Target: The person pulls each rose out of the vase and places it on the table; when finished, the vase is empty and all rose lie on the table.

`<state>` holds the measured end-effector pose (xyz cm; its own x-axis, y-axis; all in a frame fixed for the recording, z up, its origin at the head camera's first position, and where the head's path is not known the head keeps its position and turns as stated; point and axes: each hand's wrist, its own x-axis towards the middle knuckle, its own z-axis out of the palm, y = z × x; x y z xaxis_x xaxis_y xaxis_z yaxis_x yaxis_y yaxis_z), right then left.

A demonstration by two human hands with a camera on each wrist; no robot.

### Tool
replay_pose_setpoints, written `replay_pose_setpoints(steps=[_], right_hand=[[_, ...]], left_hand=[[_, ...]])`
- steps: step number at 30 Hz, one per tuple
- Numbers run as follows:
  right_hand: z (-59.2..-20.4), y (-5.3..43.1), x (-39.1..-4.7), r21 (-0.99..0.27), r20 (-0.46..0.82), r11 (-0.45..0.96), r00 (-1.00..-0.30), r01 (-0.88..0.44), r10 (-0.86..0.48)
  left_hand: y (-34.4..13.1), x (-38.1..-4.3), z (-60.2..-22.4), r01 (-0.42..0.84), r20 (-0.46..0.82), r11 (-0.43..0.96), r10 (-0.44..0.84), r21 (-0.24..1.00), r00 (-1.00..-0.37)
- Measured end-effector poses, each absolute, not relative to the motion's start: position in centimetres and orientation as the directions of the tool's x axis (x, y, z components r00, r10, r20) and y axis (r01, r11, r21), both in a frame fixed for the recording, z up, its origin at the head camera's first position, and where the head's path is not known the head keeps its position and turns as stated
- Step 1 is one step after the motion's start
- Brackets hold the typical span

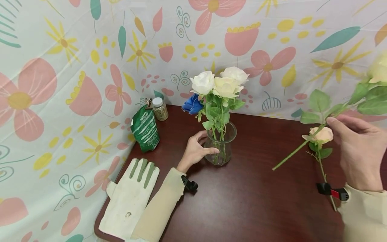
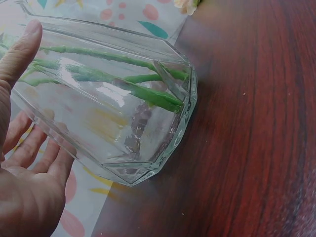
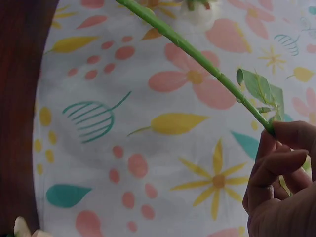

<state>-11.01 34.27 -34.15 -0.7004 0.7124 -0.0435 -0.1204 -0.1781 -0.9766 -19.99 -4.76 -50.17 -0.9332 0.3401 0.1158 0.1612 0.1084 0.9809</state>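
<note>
A clear glass vase (image 1: pixel 228 149) stands on the dark wooden table, holding two white roses (image 1: pixel 202 83), a cream rose (image 1: pixel 227 87) and a blue rose (image 1: pixel 192 105). My left hand (image 1: pixel 196 149) grips the vase from the left, thumb in front and fingers on the far side. Green stems (image 2: pixel 148 94) reach down inside the glass in the left wrist view. To the right, my right hand (image 1: pixel 361 148) pinches the stem (image 1: pixel 291 155) of a pale yellow rose (image 1: pixel 379 70), its cut end slanting down toward the table. Beneath it lies a peach rose (image 1: pixel 321 135), partly hidden.
At the back left stand a green bag (image 1: pixel 145 131) with a clip on top and a small lidded jar (image 1: pixel 160 110). A white work glove (image 1: pixel 128 205) lies along the left table edge. Patterned cloth (image 1: pixel 169 37) hangs behind and at the left.
</note>
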Motion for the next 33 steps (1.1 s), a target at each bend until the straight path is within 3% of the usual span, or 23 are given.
replay_pose_setpoints(steps=[4,8,15,17,21,28,33], right_hand=[[-34.5,35.5,-9.8,-0.989,-0.13,-0.028,-0.77,0.145,0.624],[-35.0,36.5,-9.1,-0.944,-0.177,0.139,-0.815,0.299,0.551],[-37.3,38.1,-9.8,-0.989,0.02,0.138,-0.866,0.056,0.5],[-38.1,38.7,-10.0,-0.977,0.055,0.209,-0.884,0.05,0.465],[-39.5,39.8,-10.1,-0.926,0.033,0.356,-0.912,0.126,0.409],[-41.4,42.0,-10.6,-0.854,-0.159,0.414,-0.916,0.314,0.368],[-43.1,43.0,-11.1,-0.805,-0.218,0.473,-0.92,0.358,0.325]], left_hand=[[-4.8,-20.0,-50.1,0.156,0.11,0.112,0.339,0.981,-0.934],[-4.8,-20.0,-50.0,0.154,0.108,0.113,0.339,0.982,-0.935],[-4.7,-20.0,-50.0,0.16,0.114,0.112,0.333,0.981,-0.936],[-4.7,-20.0,-50.0,0.159,0.113,0.114,0.331,0.981,-0.937],[-4.7,-19.9,-50.0,0.159,0.113,0.118,0.328,0.98,-0.938],[-4.7,-19.9,-50.0,0.164,0.121,0.105,0.327,0.981,-0.937],[-4.6,-19.9,-50.0,0.16,0.119,0.102,0.327,0.982,-0.938]])
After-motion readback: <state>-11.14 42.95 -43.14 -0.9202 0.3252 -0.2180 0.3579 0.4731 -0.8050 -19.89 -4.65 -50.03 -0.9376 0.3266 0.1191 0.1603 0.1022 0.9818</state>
